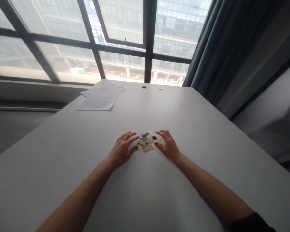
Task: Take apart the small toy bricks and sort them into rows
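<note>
A small pile of building bricks lies on the white table between my two hands. In it I see a tan plate (148, 148) at the near side, another tan plate (142, 143) above it, a grey plate (143, 139) and a black brick (154, 137). Some white and dark pieces at the back are too small to tell apart. My left hand (124, 146) rests at the pile's left edge, fingers apart and curved around it. On the other side, my right hand (167, 145) is spread at the right edge, its fingers partly covering light pieces. Neither hand visibly holds anything.
The white table (62, 161) stretches away to a large window (125, 19). Printed sheets of paper (96, 100) lie at its far left. Near the far edge are a dark round cable hole (144, 87) and a second one (160, 89). A dark curtain (217, 54) hangs at the right.
</note>
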Demonstrator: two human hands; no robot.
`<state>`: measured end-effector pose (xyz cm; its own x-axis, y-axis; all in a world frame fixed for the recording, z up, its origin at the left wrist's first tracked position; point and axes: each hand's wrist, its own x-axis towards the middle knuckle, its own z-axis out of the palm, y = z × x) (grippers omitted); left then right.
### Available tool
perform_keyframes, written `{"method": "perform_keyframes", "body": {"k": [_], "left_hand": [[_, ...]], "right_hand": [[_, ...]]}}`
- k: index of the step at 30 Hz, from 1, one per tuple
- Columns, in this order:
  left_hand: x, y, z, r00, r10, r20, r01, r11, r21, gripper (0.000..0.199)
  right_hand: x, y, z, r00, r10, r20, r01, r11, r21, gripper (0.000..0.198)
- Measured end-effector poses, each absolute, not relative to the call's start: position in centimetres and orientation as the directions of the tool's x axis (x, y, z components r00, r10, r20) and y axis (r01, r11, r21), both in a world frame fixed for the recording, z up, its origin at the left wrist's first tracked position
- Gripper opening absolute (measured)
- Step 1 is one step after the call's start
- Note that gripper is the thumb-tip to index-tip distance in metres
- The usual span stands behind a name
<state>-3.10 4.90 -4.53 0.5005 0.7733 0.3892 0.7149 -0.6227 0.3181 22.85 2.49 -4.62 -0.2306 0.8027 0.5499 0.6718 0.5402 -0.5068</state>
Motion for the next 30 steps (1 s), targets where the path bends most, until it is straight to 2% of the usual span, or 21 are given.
{"method": "perform_keyframes", "body": {"k": [5, 13, 16, 21, 25, 28, 30], "left_hand": [[-0.9, 4.4, -4.5, 0.485, 0.759, 0.436, 0.761, -0.611, 0.217, 0.027], [0.0, 4.6, -4.5, 0.457, 0.750, 0.478, 0.769, -0.603, 0.212, 0.019], [0.0, 4.5, -4.3, 0.449, 0.751, 0.485, 0.765, -0.603, 0.226, 0.018], [0.0, 4.4, -4.2, 0.416, 0.750, 0.515, 0.793, -0.576, 0.199, 0.021], [0.0, 4.5, -4.4, 0.457, 0.741, 0.492, 0.789, -0.593, 0.161, 0.019], [0.1, 4.5, -4.3, 0.469, 0.717, 0.515, 0.771, -0.617, 0.156, 0.016], [0.2, 4.2, -3.9, 0.451, 0.691, 0.565, 0.758, -0.630, 0.166, 0.016]], "right_hand": [[23.1, 0.5, -4.2, -0.206, 0.819, 0.536, 0.632, 0.529, -0.566, 0.034], [22.6, 0.9, -4.2, -0.149, 0.845, 0.514, 0.664, 0.471, -0.581, 0.028], [22.6, 0.7, -4.3, -0.151, 0.844, 0.514, 0.694, 0.461, -0.553, 0.027], [22.3, 0.3, -4.2, -0.243, 0.827, 0.507, 0.756, 0.489, -0.436, 0.022], [22.2, 0.2, -4.1, -0.259, 0.824, 0.504, 0.759, 0.496, -0.422, 0.022], [22.1, 0.3, -4.0, -0.226, 0.832, 0.507, 0.732, 0.488, -0.475, 0.021], [21.7, 0.3, -3.9, -0.161, 0.856, 0.491, 0.653, 0.465, -0.598, 0.020]]}}
